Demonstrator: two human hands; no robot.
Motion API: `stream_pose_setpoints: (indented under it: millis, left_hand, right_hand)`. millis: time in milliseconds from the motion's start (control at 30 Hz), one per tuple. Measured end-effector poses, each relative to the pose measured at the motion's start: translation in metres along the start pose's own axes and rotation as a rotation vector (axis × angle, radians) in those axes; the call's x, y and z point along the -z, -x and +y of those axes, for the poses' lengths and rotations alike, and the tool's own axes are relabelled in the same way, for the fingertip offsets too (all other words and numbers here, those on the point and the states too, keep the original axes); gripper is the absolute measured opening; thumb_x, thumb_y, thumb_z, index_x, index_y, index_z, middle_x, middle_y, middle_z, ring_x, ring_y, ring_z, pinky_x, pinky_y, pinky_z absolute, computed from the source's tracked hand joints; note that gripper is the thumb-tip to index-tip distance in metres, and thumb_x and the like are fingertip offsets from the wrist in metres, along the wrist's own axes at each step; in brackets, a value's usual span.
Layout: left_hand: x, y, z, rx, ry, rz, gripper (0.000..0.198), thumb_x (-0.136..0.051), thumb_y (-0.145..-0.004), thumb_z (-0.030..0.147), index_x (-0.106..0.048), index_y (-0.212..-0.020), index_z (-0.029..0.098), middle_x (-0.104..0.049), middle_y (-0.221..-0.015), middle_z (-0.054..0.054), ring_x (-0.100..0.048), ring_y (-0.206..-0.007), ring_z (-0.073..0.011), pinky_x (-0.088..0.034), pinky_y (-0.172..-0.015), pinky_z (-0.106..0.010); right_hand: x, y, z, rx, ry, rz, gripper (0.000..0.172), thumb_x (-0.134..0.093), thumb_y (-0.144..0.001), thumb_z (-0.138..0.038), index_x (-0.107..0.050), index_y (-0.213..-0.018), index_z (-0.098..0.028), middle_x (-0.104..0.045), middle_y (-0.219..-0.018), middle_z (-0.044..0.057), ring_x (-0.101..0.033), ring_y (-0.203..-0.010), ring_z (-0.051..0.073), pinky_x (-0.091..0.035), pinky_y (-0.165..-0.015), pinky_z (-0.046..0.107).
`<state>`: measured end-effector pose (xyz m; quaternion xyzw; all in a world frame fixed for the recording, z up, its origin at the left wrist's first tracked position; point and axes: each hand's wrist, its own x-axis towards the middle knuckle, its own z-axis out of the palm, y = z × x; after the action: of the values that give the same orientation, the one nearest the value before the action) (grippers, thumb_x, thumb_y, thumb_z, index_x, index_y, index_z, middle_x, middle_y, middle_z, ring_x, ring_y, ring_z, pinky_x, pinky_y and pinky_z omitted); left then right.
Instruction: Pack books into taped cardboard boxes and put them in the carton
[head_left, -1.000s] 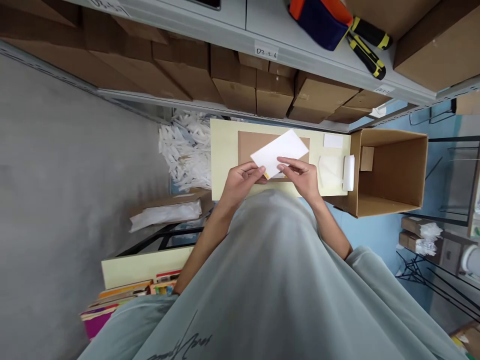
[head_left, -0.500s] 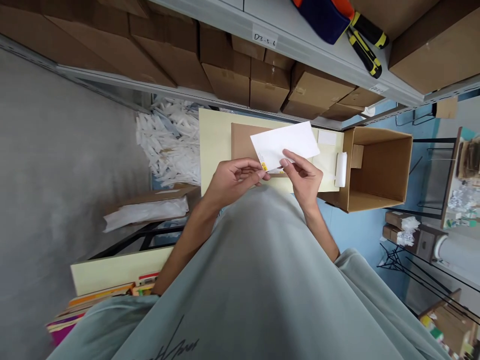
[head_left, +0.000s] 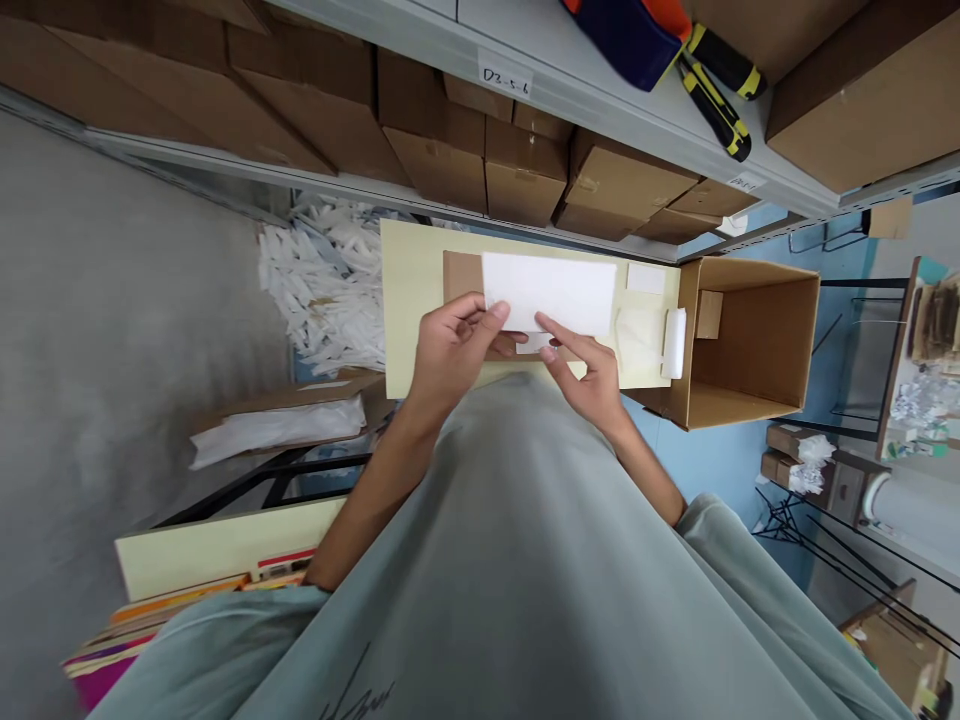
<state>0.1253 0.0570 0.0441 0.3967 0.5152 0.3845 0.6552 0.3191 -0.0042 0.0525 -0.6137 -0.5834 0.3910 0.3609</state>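
A white rectangular paper sheet [head_left: 559, 285] is pinched at its eight-o'clock corner by the left hand [head_left: 450, 345]; the right hand's [head_left: 590, 378] fingers are parted.

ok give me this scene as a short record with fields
left hand: holding the lower-left corner of a white rectangular paper
right hand: open, at the paper's lower edge
partly covered by paper: brown cardboard rectangle
surface: pale yellow rectangular tabletop
tabletop's right end: white cylindrical roll beside open brown cardboard box
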Motion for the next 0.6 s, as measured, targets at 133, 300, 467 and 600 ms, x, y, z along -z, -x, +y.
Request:
stream_pose_setpoints:
  millis: [133,300,467,600]
  left_hand:
    - [0.011,-0.010,0.001,-0.048,-0.116,-0.005,0.048,-0.089,-0.085,0.068,-0.075,-0.083,0.022,-0.075,-0.075,-0.003,-0.075,-0.068,-0.0201,-0.063,-0.063,-0.028]
    - [0.023,-0.017,0.006,0.036,-0.184,-0.189,0.051,-0.095,-0.077,0.069,-0.078,-0.077,0.020,-0.075,-0.075,-0.005,-0.074,-0.069,-0.0202,-0.063,-0.064,-0.028]
    - [-0.009,-0.009,0.013,0.030,-0.019,-0.031,0.052,-0.086,-0.086,0.070,-0.080,-0.091,0.018,-0.080,-0.085,-0.010,-0.076,-0.069,-0.0206,-0.056,-0.056,-0.027]
    - [-0.035,0.007,0.015,0.035,0.050,-0.112,0.051,-0.092,-0.081,0.063,-0.083,-0.103,0.017,-0.083,-0.096,-0.011,-0.077,-0.072,-0.0213,-0.054,-0.055,-0.028]
  right_hand:
    - [0.023,-0.001,0.008,0.059,-0.012,0.036,0.039,-0.067,-0.111,-0.058,-0.083,-0.138,-0.034,-0.084,-0.134,0.006,-0.080,-0.123,0.025,-0.067,-0.109,0.045]
    - [0.058,-0.012,0.016,-0.030,-0.079,-0.210,0.028,-0.080,-0.103,-0.054,-0.091,-0.114,-0.032,-0.089,-0.116,0.003,-0.084,-0.105,0.023,-0.071,-0.096,0.038]
    - [0.052,-0.016,0.016,-0.116,-0.227,-0.222,0.035,-0.084,-0.097,-0.060,-0.092,-0.115,-0.031,-0.090,-0.114,0.001,-0.087,-0.095,0.022,-0.074,-0.089,0.036]
    - [0.045,-0.016,0.010,-0.133,-0.305,-0.009,0.042,-0.085,-0.095,-0.066,-0.090,-0.122,-0.034,-0.088,-0.120,0.001,-0.087,-0.105,0.025,-0.076,-0.094,0.043]
